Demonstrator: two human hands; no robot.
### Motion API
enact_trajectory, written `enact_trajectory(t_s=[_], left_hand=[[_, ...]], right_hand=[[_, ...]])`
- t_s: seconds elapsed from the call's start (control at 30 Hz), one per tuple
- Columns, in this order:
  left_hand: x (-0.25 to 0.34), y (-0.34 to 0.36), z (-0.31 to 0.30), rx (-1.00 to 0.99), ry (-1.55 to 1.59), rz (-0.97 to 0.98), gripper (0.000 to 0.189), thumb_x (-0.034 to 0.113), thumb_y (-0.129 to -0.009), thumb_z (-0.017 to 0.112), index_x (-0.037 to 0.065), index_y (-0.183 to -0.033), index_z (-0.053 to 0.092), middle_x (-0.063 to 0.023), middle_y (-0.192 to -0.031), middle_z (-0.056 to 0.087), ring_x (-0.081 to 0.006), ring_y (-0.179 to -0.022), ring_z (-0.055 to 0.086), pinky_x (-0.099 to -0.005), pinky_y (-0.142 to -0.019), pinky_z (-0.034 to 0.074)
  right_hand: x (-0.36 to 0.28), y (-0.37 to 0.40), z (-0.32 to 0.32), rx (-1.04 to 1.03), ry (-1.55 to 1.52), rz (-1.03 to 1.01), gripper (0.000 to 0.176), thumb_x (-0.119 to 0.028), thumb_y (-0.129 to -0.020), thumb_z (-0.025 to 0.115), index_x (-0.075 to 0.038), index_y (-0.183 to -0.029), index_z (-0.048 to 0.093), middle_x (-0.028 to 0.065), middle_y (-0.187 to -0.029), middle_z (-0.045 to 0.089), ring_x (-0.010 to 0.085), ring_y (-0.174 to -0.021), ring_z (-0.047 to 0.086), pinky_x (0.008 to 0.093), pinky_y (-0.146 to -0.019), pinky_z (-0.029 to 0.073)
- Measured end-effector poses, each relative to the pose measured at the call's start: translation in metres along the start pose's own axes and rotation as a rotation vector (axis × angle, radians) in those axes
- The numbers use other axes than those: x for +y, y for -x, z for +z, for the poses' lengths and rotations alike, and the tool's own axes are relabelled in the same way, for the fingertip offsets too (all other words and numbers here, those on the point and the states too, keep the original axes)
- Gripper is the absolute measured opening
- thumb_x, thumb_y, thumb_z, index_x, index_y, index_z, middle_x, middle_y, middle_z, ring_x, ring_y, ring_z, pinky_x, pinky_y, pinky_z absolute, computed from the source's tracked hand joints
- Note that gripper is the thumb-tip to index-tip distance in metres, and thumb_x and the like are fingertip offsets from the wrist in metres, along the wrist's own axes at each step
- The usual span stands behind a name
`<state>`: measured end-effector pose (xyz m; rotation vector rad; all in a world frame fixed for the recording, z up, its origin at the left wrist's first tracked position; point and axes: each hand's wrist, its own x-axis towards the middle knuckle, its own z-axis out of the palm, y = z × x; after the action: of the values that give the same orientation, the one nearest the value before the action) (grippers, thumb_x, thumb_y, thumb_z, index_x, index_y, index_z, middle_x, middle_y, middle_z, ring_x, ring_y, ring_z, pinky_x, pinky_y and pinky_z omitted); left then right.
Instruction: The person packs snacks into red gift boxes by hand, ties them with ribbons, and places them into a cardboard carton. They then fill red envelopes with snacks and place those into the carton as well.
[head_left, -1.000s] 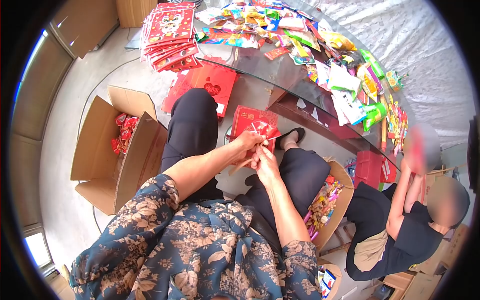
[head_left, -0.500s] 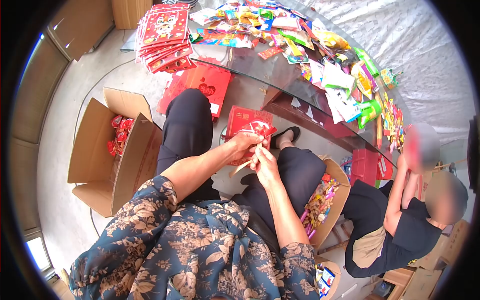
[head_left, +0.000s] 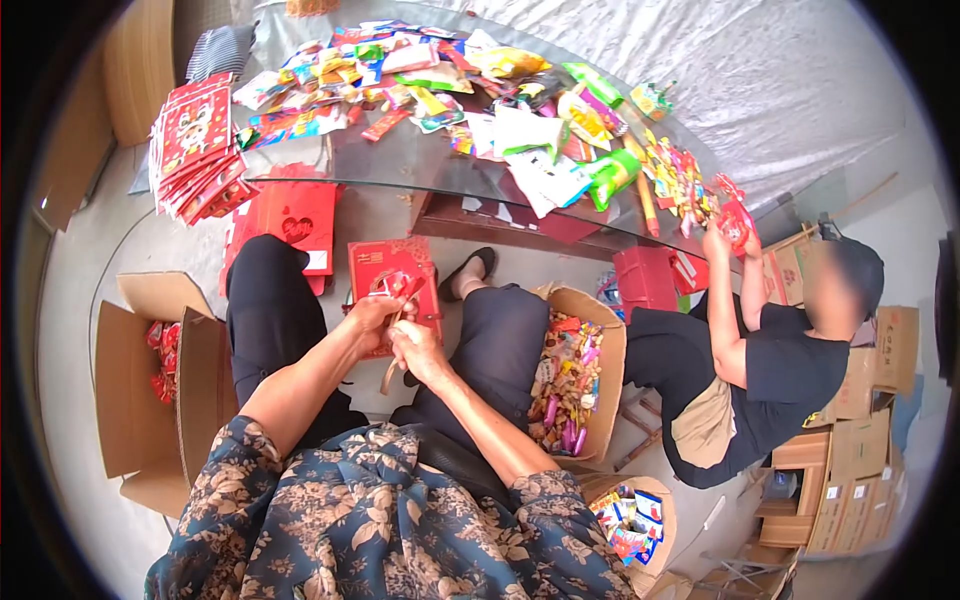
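Note:
My left hand is closed around the gathered neck of a small red packet, above my lap. Close beside it, my right hand pinches a tan ribbon, whose loose end hangs below the fingers. Under the hands, a red gift box lies on the floor between my knees. To the left, an open cardboard box holds red wrapped packets. By my right thigh stands a carton of mixed wrapped candies.
Snack packets cover much of the glass table ahead, with red printed bags stacked at its left end. At the right a seated person holds a red packet. A box of blue-white packets stands lower right.
The view has swung right, so my hands and the table appear further left. The person at the right now holds the red packet lower, away from the face. My hands stay together at the ribbon.

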<state>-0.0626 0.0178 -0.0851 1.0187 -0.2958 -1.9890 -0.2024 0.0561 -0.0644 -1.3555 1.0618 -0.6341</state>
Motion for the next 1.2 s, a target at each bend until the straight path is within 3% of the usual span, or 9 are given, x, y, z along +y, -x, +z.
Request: enact_trajectory(t_s=[1.2], left_hand=[[-0.005,0.001,0.002,0.043,-0.087,-0.023,0.022,0.014,-0.097,0.05,-0.002,-0.09,0.062,-0.0113,-0.083,0.065,-0.025,-0.073,0.063,-0.0417,-0.061,0.053]], right_hand=[[-0.01,0.006,-0.004,0.019,0.1,-0.008,0.025,-0.016,-0.096,0.048,-0.004,-0.074,0.053,0.0023,-0.057,0.053,0.0109,-0.046,0.051,0.0273,-0.046,0.042]])
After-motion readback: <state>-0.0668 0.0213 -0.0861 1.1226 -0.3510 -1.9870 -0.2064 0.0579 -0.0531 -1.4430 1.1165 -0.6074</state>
